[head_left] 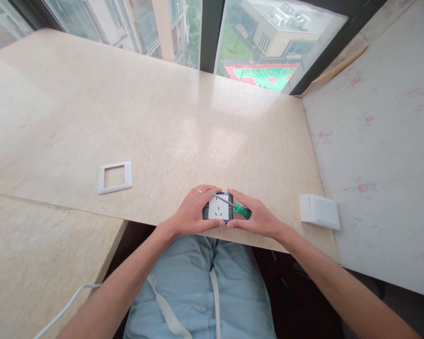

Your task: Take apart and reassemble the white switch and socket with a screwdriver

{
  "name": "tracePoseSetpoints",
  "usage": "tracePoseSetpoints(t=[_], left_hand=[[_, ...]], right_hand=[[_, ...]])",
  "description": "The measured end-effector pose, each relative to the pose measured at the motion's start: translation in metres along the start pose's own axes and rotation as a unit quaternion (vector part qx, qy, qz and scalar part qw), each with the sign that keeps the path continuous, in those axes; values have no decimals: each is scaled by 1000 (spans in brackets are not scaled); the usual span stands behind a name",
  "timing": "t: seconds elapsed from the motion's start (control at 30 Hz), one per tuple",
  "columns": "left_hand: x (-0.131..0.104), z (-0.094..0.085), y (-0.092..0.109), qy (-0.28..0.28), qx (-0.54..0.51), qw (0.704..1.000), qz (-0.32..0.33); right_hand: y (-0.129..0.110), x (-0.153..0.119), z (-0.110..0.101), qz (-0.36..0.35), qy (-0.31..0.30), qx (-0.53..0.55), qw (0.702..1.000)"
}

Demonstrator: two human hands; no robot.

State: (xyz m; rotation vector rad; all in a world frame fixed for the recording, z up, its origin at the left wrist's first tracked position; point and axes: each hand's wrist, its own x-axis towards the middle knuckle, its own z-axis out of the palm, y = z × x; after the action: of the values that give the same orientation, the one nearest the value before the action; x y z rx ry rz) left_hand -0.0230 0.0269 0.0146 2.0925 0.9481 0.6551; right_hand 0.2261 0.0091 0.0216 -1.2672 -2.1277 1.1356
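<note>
Near the front edge of the stone-patterned sill, a wall socket (218, 208) with a white face and dark frame sits between my two hands. My left hand (194, 212), with a ring on one finger, grips its left side. My right hand (256, 216) closes on the right side of the socket. A screwdriver (242, 211) with a green handle lies against the right palm, its metal shaft slanting across the socket's face toward the left fingers. Whether the right fingers also clasp the handle is partly hidden.
A white rectangular cover frame (101, 181) lies on the sill (162, 127) to the left. At the right, by the flowered wall, stands a white switch box (320, 211). A white cable (69, 301) runs at lower left. Windows with a dark post (211, 35) border the far side.
</note>
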Motion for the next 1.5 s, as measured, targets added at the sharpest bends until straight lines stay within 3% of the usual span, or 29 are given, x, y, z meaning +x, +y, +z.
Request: tracePoseSetpoints(t=[0.67, 0.87, 1.1, 1.2, 1.3, 1.37, 1.5], left_hand=[[-3, 7, -3, 14, 59, 998, 5], [-4, 7, -3, 12, 56, 998, 0], [-4, 6, -1, 9, 54, 998, -8], [-4, 7, -2, 10, 51, 999, -11], [-4, 7, -1, 16, 50, 999, -7], [-4, 7, 0, 20, 52, 998, -4], [-3, 7, 1, 21, 54, 998, -5]], right_hand=[[-8, 0, -2, 33, 19, 15, 999], [-31, -24, -41, 59, 106, -15, 992], [-83, -76, -108, -4, 186, -235, 954], [-107, -90, -119, 11, 254, -269, 929], [-121, -91, -115, 20, 315, -297, 901], [-124, -84, -108, -9, 298, -295, 908], [-127, -62, -93, -88, 188, -299, 932]])
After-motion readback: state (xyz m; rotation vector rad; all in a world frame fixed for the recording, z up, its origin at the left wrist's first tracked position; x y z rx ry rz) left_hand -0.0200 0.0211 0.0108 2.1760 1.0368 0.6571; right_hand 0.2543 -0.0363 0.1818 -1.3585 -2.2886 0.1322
